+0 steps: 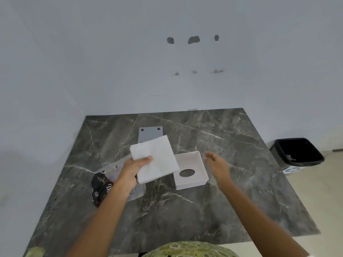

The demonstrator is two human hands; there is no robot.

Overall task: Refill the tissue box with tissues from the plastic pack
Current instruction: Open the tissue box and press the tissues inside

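My left hand [132,170] grips a square white stack of tissues [155,159] by its near left corner and holds it tilted above the table. Just to its right the white tissue box [191,170] lies upside down, open side up, with its oval slot [186,173] showing at the bottom. The stack's right edge overlaps the box's left rim. My right hand [216,165] hovers open to the right of the box, touching nothing. The crumpled plastic pack [104,184], clear with black print, lies on the table under my left wrist.
A grey flat plate [150,133] with dark corner dots, likely the box's base, lies behind the tissues. All of this rests on a dark marble table [185,210] set against a white wall. A black bin [297,153] stands on the floor at the right.
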